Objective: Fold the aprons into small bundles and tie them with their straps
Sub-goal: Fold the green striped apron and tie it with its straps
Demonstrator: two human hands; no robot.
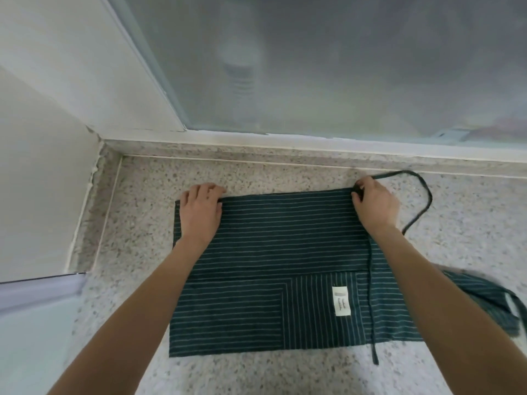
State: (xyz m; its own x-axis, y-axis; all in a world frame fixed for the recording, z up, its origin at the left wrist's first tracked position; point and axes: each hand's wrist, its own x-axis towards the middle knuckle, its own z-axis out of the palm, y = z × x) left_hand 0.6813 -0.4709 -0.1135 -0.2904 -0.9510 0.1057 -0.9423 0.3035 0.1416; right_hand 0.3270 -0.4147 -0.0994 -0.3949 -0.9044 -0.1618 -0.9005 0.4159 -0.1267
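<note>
The apron [271, 252], dark green with thin pale stripes, lies flat on the speckled stone surface [299, 374], its far edge near the back edge of the surface and its near edge toward the front. A white label [343, 301] sits on the pocket panel in the near half.

The left hand [201, 208] grips the far left corner of the apron, fingers [199, 189] curled over the edge. The right hand [376, 205] holds the far right corner together with the strap [422, 195], fingers curled round both. From that hand the strap loops out to the right across the surface, then runs back over the apron and past its near edge.

A second striped apron [484, 297] lies bunched near the right edge of the surface. A frosted window [313, 67] stands behind the back edge.

Risks, as a judgement: if the strap across the cloth is not cleared, the next fold may trap it inside, leaving too little length for tying. Uneven pull between the two corners may skew the fold. The hanging strap end may also drag the cloth off line.
</note>
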